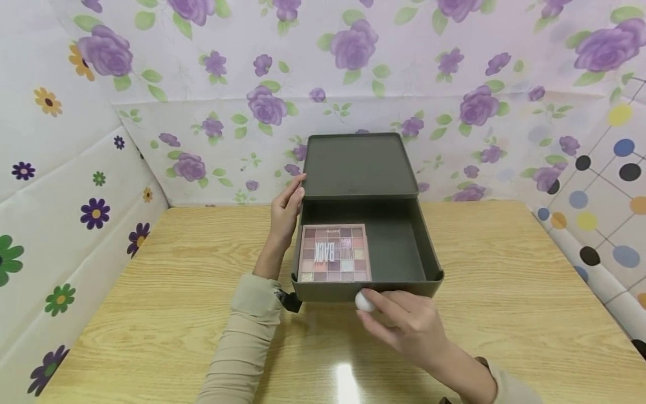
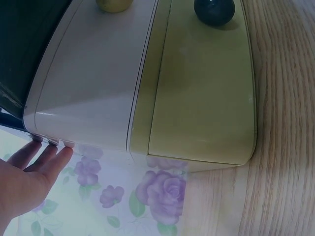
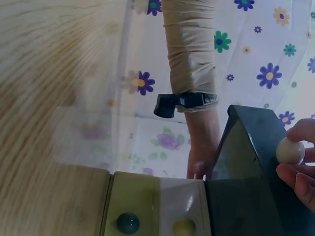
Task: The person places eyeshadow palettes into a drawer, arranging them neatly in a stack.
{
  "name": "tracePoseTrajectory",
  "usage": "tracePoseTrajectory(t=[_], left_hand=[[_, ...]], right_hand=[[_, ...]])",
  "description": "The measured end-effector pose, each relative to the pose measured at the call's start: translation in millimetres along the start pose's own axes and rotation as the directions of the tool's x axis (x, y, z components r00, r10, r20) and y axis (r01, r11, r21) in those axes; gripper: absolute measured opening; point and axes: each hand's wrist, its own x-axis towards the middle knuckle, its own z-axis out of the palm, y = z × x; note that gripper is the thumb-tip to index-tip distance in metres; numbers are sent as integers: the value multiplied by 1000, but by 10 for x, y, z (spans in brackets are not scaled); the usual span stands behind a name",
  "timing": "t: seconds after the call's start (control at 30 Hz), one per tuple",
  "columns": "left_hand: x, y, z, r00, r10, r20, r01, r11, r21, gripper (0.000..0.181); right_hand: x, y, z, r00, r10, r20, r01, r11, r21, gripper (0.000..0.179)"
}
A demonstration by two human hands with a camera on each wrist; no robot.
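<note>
A small drawer cabinet (image 1: 358,165) with a dark grey-green top stands on the wooden table, its top drawer (image 1: 396,241) pulled out toward me. In the drawer's left half lies an eyeshadow palette (image 1: 335,253) with a grid of pinkish squares. My right hand (image 1: 409,325) pinches the round white drawer knob (image 1: 364,301) between thumb and fingers. Against the cabinet's left side rests my left hand (image 1: 285,216); in the left wrist view its fingertips touch the side edge. Below are a whitish drawer (image 2: 93,73) and an olive-green drawer (image 2: 206,93), both pushed in.
The whitish drawer has a yellowish knob (image 2: 114,4), the olive one a dark knob (image 2: 214,11). Behind the cabinet, a cloth with purple flowers (image 1: 353,45) closes off the back of the table (image 1: 504,292). Patterned sheets line both sides.
</note>
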Motion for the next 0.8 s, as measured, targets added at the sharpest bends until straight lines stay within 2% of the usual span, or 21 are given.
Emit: tracePoseTrajectory(t=[0.17,0.37,0.8], left_hand=[[-7,6,-7,1000,-15,9,15,1000,5,39],[-26,27,-2,999,-29,31,29,1000,-4,41],[-23,20,-13,999,-9,39,10,1000,-27,39]], right_hand=[[41,27,-10,1000,11,-23,-11,1000,8,28],[58,54,-2,1000,23,-14,-23,1000,-14,28],[38,152,57,998,60,4,-59,997,-54,29]])
